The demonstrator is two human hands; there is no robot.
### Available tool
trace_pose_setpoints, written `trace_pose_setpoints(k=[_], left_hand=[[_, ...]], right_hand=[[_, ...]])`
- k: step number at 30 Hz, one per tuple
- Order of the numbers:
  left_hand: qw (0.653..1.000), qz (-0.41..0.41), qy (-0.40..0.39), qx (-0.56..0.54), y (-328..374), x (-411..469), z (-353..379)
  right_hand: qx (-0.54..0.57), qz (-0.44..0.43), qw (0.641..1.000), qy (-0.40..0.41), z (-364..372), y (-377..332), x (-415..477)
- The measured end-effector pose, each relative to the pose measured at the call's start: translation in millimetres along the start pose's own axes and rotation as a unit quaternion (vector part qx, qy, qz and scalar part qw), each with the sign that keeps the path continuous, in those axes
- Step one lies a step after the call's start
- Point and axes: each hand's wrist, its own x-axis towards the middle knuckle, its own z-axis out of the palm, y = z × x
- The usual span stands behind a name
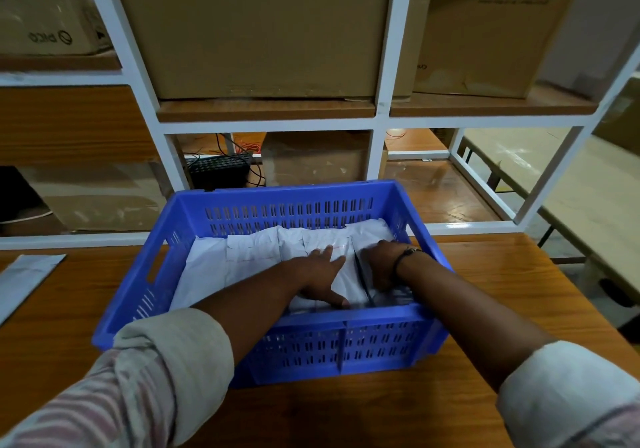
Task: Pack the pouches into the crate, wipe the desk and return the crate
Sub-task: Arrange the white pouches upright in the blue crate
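A storeroom: white metal shelving (pixel 379 67) holding big cardboard boxes (pixel 256 25), a plastic crate (pixel 194 215) on a wooden desk (pixel 62 309)

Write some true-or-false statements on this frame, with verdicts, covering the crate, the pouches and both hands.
1. The blue slotted plastic crate stands on the brown wooden desk. True.
2. The crate is empty. False: flat white pouches lie in it.
3. The left hand rests flat on the pouches, fingers straight. True.
4. The right hand is outside the crate. False: it reaches inside, fingertips hidden among the pouches.
5. No pouch lies on the desk. False: a flat grey pouch lies at its left edge.
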Motion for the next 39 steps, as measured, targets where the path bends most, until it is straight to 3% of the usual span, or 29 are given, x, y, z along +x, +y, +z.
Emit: trace_pose_setpoints(k=[5,10,16,25,31,39], left_hand=[[0.997,-0.012,0.05,-0.049,-6,-18,-13],[0.988,-0.044,0.146,0.0,-39,-51,-31],[0.969,-0.085,0.23,0.027,-109,-103,-23],[0.923,-0.12,0.348,-0.109,-233,-211,-13],[0.887,-0.172,0.403,-0.144,-326,-274,26],[0.884,-0.276,0.316,-0.204,-423,-309,97]], right_hand=[[0.05,0.021,0.994,0.092,2,4,-11],[0.037,0.002,0.978,0.205,-21,-23,-14],[0.094,-0.014,0.951,0.295,-56,-104,-8],[0.164,-0.039,0.908,0.384,-115,-259,10],[0.185,-0.065,0.902,0.385,-139,-372,13],[0.197,-0.067,0.919,0.335,-134,-476,24]])
